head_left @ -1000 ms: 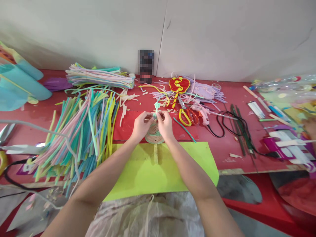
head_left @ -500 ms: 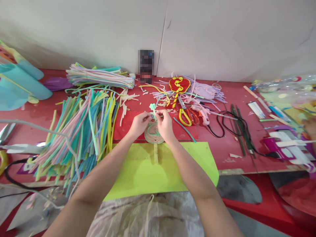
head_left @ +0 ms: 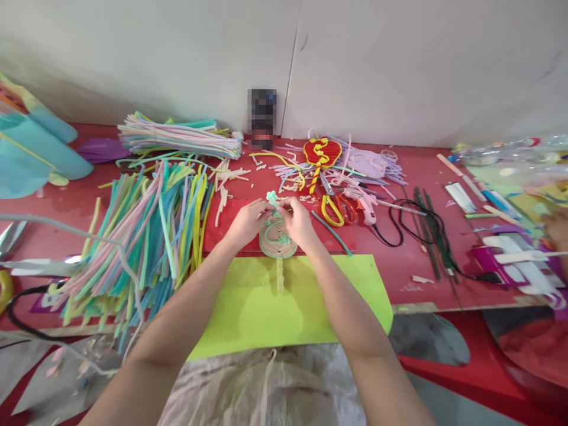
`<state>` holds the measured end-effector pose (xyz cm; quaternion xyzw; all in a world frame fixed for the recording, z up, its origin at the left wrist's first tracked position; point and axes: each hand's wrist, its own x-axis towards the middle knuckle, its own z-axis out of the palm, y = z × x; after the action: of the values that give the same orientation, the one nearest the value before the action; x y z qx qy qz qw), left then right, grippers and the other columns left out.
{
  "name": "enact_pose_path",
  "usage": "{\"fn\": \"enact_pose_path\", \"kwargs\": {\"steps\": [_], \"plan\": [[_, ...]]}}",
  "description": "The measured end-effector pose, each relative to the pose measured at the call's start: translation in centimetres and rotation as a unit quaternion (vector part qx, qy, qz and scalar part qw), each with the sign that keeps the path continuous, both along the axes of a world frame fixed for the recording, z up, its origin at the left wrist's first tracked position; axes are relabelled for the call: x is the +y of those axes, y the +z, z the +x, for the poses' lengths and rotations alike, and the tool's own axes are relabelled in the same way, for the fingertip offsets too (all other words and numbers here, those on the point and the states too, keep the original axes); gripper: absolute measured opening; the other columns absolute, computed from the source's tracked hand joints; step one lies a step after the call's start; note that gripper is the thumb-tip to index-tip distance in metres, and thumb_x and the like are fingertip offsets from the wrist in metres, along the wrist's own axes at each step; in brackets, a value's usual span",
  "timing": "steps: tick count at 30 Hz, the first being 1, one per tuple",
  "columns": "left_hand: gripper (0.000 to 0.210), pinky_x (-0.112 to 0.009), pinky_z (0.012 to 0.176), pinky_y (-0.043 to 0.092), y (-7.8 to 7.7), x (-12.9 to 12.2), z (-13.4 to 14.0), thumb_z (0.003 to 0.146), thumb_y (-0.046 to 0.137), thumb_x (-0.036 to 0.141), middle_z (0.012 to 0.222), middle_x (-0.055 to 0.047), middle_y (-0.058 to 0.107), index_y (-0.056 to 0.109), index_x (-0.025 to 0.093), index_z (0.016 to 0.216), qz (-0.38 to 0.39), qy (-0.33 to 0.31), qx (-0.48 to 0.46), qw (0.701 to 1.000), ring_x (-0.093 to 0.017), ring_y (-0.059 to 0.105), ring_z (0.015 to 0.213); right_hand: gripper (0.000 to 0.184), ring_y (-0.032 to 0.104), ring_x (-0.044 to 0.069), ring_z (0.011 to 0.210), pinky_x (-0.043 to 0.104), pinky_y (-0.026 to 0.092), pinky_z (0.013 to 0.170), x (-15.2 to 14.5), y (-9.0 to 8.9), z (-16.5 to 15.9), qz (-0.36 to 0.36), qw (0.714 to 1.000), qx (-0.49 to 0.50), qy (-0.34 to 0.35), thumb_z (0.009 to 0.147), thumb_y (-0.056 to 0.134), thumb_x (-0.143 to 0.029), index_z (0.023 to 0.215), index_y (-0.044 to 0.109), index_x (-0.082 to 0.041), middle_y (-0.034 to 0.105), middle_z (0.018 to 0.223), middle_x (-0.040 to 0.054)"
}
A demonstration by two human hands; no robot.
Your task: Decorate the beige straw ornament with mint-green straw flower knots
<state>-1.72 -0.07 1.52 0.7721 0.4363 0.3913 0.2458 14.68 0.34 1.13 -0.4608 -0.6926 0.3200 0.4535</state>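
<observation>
Hands: left hand (head_left: 245,223) and right hand (head_left: 298,221) pinch woven ornament (head_left: 276,235) | long axis near-far | green knot (head_left: 271,197) farthest

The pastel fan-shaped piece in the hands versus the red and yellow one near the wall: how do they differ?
The pastel piece is mint and cream; the red piece is red with yellow trim. The pastel piece is pinched at its top by the left hand and right hand; the red piece lies untouched among loose strands. Both are rounded shapes with a stick-like handle.
</observation>
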Motion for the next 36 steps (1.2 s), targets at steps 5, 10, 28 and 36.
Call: {"fn": "enact_pose_path", "kwargs": {"steps": [5, 10, 28, 36], "plan": [[0.014, -0.026, 0.074, 0.047, -0.5, 0.1, 0.3, 0.082, 0.051, 0.023, 0.080, -0.001, 0.063, 0.064, 0.019, 0.085, -0.027, 0.035, -0.058, 0.997, -0.012, 0.058, 0.074, 0.026, 0.058, 0.017, 0.078, 0.031, 0.046, 0.074, -0.1, 0.0, -0.4, -0.007, 0.999, 0.028, -0.025, 0.084, 0.050, -0.047, 0.084, 0.048, -0.021, 0.060, 0.083, 0.0046], [0.014, -0.027, 0.075, 0.048, -0.9, 0.1, 0.6, 0.081, 0.050, 0.024, 0.083, -0.003, 0.065, 0.062, 0.018, 0.086, -0.067, 0.060, -0.103, 0.991, -0.014, 0.060, 0.077, 0.028, 0.059, 0.017, 0.079, 0.031, 0.046, 0.075, -0.3, -0.1, -1.1, 0.001, 0.998, 0.038, -0.057, 0.085, 0.047, -0.049, 0.086, 0.048, -0.021, 0.061, 0.085, 0.0059], [0.013, -0.024, 0.069, 0.046, -0.3, 0.2, 0.2, 0.083, 0.046, 0.024, 0.073, 0.000, 0.058, 0.056, 0.017, 0.078, -0.102, 0.013, -0.072, 0.992, -0.012, 0.055, 0.070, 0.022, 0.058, 0.018, 0.083, 0.032, 0.047, 0.080, -0.9, -0.4, -1.7, 0.044, 0.996, 0.008, -0.080, 0.087, 0.046, -0.043, 0.085, 0.050, -0.022, 0.060, 0.086, 0.0065], [0.012, -0.026, 0.075, 0.045, -0.2, 0.2, 0.0, 0.084, 0.048, 0.021, 0.079, -0.002, 0.060, 0.059, 0.018, 0.083, -0.001, 0.057, -0.055, 0.997, -0.013, 0.056, 0.077, 0.036, 0.062, 0.016, 0.085, 0.028, 0.053, 0.070, -0.2, -0.2, -0.9, -0.150, 0.975, 0.163, 0.004, 0.083, 0.045, -0.054, 0.092, 0.056, -0.021, 0.063, 0.092, 0.0055]]}}
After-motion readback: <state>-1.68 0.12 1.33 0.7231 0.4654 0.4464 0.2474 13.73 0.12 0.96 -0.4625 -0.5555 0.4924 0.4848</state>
